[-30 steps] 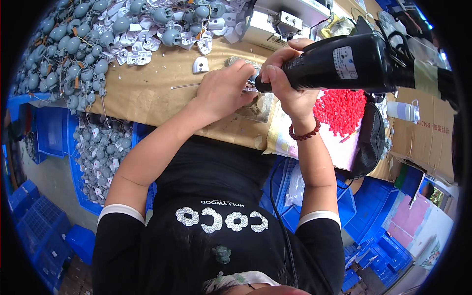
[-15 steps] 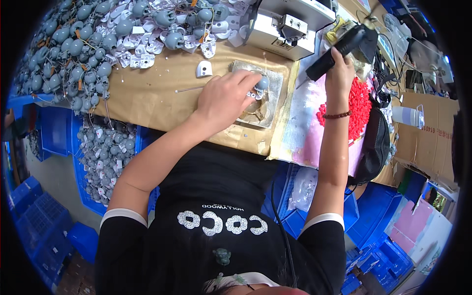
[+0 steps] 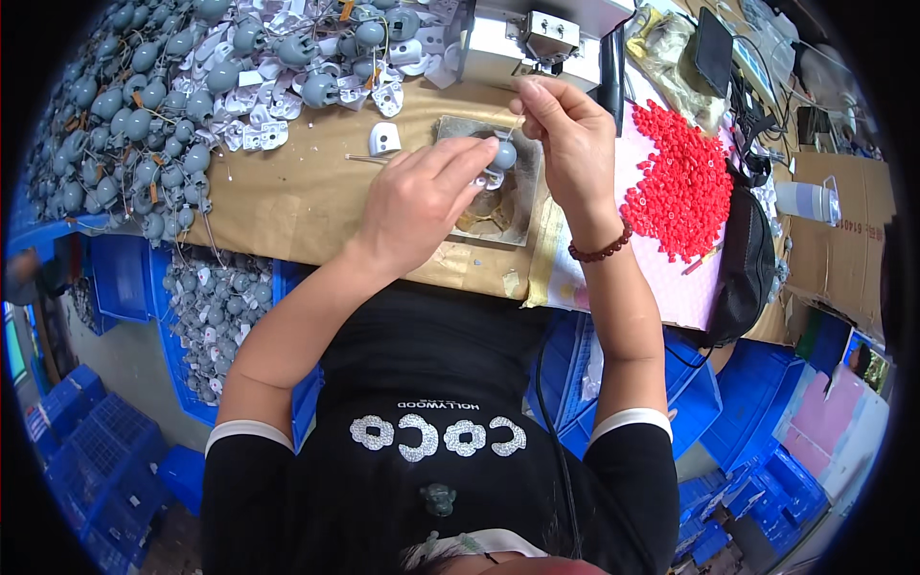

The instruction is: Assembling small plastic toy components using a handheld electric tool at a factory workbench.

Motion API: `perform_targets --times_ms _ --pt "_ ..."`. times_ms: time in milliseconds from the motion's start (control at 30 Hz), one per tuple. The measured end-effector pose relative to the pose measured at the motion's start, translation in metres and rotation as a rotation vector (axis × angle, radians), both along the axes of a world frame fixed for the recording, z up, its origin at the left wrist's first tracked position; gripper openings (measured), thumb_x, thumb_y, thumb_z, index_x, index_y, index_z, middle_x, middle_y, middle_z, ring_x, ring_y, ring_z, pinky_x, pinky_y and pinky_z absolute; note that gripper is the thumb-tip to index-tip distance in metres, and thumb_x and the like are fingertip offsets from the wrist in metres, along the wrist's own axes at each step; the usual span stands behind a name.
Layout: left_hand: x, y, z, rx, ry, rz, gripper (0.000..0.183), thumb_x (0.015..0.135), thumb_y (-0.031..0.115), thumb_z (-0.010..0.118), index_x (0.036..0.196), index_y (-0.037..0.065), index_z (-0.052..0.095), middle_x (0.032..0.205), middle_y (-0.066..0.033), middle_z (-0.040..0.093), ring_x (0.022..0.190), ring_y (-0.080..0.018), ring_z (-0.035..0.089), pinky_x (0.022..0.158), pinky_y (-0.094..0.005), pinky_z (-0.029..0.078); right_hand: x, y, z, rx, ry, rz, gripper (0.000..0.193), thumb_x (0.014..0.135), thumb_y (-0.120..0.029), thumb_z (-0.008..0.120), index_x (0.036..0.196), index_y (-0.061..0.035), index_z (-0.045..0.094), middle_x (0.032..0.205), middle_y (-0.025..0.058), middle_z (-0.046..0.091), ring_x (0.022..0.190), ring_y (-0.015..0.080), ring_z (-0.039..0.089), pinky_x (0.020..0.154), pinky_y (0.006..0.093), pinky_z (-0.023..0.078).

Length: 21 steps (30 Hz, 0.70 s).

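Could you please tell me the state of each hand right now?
Left hand: closed, holding a gray rounded part.
Right hand: pinched closed; whether it holds anything thin cannot be told.

A small assembly workshop, paper-covered workbench (image 3: pixel 287 216), heaped grey ball-shaped parts (image 3: pixel 134 125), loose white plastic housings (image 3: pixel 265 135), a pile of small red pieces (image 3: pixel 678 182), a boxy bench machine (image 3: pixel 489 57), trailing cables (image 3: pixel 743 101), blue plastic crates (image 3: pixel 91 460) on the floor, a cardboard box (image 3: pixel 834 254) beside the bench.
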State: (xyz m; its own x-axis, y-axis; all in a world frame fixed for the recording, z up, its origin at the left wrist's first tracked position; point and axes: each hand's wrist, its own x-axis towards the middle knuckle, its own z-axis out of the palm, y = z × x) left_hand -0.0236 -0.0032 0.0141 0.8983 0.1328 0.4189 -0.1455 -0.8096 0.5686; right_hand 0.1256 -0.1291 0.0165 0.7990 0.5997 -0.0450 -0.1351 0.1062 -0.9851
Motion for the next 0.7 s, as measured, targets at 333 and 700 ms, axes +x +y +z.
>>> perform_targets --times_ms 333,700 --pt "-0.168 0.109 0.086 0.231 1.001 0.007 0.041 0.076 0.004 0.073 0.116 0.006 0.062 0.107 -0.0119 0.066 0.096 -0.0331 0.063 0.081 -0.0422 0.051 0.036 -0.098 0.0 -0.573 -0.751 0.03 0.018 0.089 -0.01 0.068 0.105 -0.0025 0.072 0.096 0.0098 0.072 0.085 0.0208 0.068 0.075 0.0313 0.054" --pt "-0.047 0.077 0.024 0.243 0.316 0.049 0.034 0.087 0.012 0.067 0.119 0.006 0.061 0.117 -0.0118 0.061 0.108 -0.0329 0.059 0.09 -0.0409 0.05 0.087 -0.158 -0.02 -1.059 -1.238 0.165 0.019 0.082 0.005 0.06 0.098 -0.0002 0.067 0.099 0.0144 0.065 0.096 0.0351 0.059 0.085 0.0421 0.049"
